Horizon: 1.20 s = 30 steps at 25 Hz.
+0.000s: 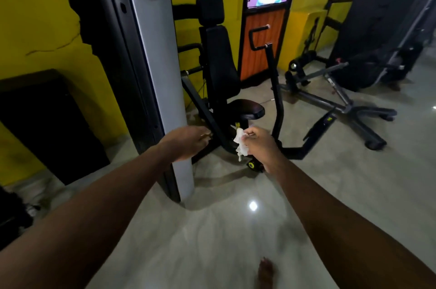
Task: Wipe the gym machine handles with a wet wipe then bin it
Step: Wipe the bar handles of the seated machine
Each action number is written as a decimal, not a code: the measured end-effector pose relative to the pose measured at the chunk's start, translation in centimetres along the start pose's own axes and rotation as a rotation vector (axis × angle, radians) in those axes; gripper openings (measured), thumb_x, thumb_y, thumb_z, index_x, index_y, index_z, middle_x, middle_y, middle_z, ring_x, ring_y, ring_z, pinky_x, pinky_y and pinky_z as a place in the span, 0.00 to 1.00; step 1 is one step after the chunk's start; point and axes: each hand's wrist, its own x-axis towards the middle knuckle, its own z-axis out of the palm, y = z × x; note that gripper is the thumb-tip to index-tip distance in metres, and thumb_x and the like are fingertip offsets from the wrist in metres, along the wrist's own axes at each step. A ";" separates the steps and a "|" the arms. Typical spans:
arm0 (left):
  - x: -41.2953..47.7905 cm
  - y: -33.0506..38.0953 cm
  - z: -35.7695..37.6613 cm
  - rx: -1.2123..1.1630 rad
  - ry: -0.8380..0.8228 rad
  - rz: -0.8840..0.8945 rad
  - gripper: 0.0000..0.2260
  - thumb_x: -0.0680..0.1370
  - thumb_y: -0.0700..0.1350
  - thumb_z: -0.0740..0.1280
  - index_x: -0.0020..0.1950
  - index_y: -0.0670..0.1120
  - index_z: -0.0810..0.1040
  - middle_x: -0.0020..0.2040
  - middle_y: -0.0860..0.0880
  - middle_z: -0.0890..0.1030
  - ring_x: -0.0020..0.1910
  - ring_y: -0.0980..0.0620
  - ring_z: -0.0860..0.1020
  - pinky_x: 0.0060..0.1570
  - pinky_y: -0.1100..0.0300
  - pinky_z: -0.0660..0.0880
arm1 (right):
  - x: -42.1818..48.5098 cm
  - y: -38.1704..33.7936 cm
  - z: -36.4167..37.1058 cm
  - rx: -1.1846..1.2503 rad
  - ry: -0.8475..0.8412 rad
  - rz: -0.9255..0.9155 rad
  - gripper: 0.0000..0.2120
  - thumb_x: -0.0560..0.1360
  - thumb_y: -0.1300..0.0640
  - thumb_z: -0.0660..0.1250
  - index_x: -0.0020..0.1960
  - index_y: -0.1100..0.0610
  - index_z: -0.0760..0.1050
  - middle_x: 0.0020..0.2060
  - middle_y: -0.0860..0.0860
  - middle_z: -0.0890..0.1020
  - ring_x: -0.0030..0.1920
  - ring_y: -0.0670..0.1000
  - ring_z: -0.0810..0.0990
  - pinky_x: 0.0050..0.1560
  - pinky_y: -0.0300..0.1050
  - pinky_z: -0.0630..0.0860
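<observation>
While my right hand (258,145) pinched the wipe (241,147) at its fingertips, my left hand (188,143) hung loose just beside it.

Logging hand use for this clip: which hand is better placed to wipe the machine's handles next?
Right. The right hand pinches the wipe in front of the machine; the left hand has no wipe.

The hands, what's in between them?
In the head view: the white wipe, held by the right hand, and a black machine bar, short of the left hand.
</observation>
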 end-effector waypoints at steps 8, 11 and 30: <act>23.4 -3.1 -2.4 -0.037 0.103 -0.225 0.19 0.83 0.50 0.57 0.75 0.51 0.66 0.73 0.47 0.71 0.70 0.47 0.69 0.66 0.50 0.69 | 29.0 -0.9 -1.3 -0.068 -0.171 -0.148 0.06 0.70 0.53 0.64 0.45 0.47 0.78 0.40 0.52 0.84 0.43 0.56 0.84 0.48 0.60 0.80; 31.2 -6.3 -2.9 -0.001 0.131 -0.311 0.21 0.83 0.51 0.57 0.76 0.52 0.64 0.75 0.48 0.68 0.73 0.47 0.66 0.66 0.53 0.65 | 38.4 -0.9 0.4 -0.084 -0.205 -0.184 0.07 0.74 0.54 0.64 0.49 0.51 0.79 0.43 0.51 0.84 0.46 0.53 0.83 0.50 0.53 0.80; 64.3 -34.6 3.2 0.036 0.203 -0.613 0.27 0.83 0.54 0.57 0.80 0.47 0.55 0.80 0.48 0.56 0.79 0.49 0.53 0.75 0.52 0.55 | 79.1 1.2 21.0 -0.385 -0.306 -0.673 0.18 0.75 0.61 0.66 0.65 0.59 0.76 0.56 0.58 0.80 0.56 0.58 0.76 0.52 0.46 0.75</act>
